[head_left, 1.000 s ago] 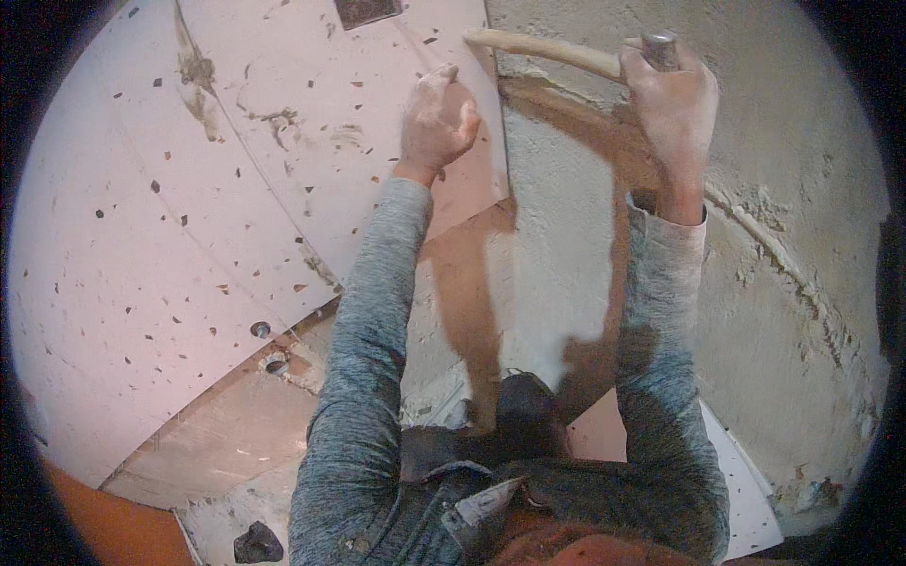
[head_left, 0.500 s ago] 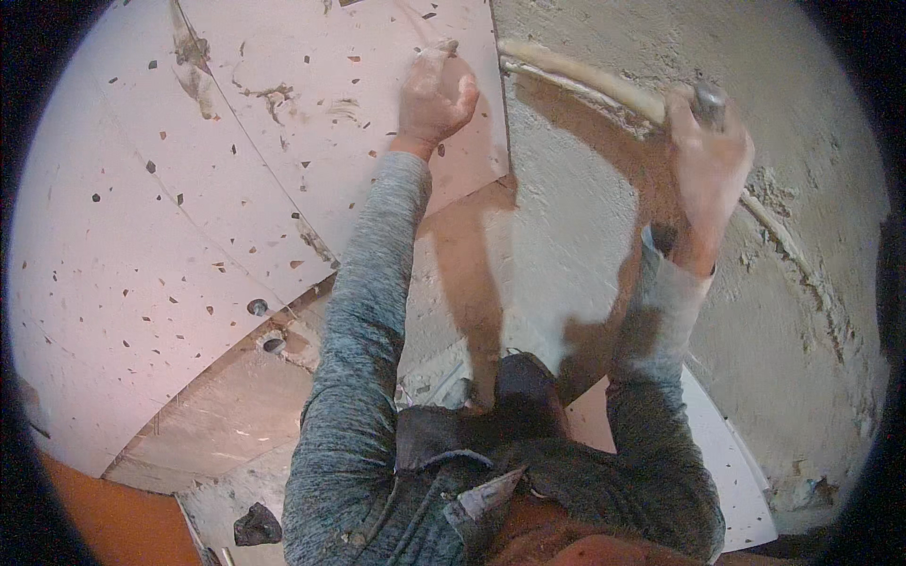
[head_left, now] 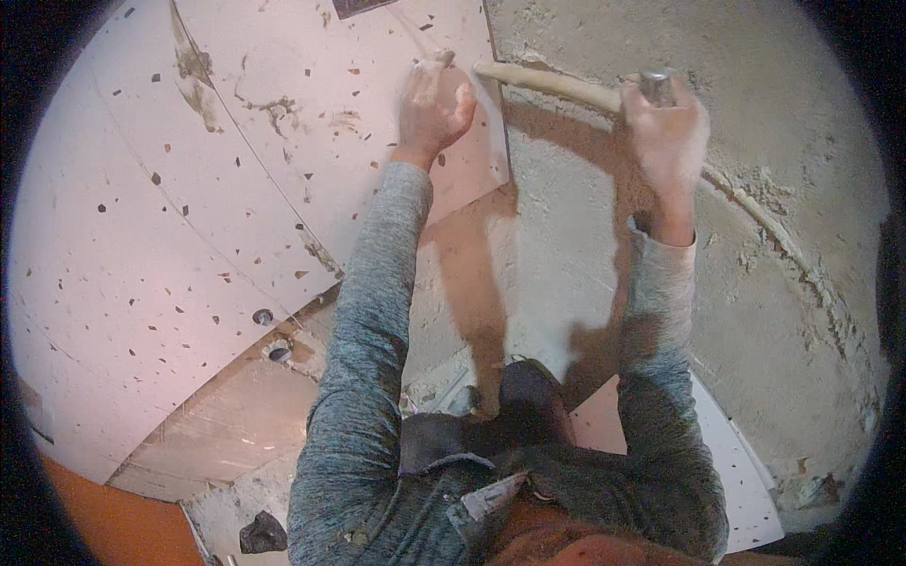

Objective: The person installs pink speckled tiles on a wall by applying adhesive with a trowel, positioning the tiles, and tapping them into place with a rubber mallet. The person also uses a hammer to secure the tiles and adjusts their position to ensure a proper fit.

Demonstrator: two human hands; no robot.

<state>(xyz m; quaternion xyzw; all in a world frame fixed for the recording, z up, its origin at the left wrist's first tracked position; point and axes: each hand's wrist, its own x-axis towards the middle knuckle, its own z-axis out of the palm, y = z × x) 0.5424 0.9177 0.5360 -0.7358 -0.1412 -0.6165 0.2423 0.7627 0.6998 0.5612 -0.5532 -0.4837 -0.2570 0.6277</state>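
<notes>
Upper right, I see the right hand (head_left: pixel 665 132) clenching a hammer (head_left: pixel 585 91) by its head (head_left: pixel 658 87), handle (head_left: pixel 538 78) pointing left; left hand (head_left: pixel 436 111): grip, I cannot tell.

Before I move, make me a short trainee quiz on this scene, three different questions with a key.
1. Multiple choice: which hand grips the long pale wooden-looking rod?
A) left
B) right
C) both

2. True or false: the white panel with dark irregular flecks is behind the right hand in the picture.

3. Fill in: the irregular black lump lies toward the picture's lower ____ corner.

Key:
1. B.
2. False: the rough grey surface is behind it; the flecked panel is behind the left hand.
3. Left.
</notes>
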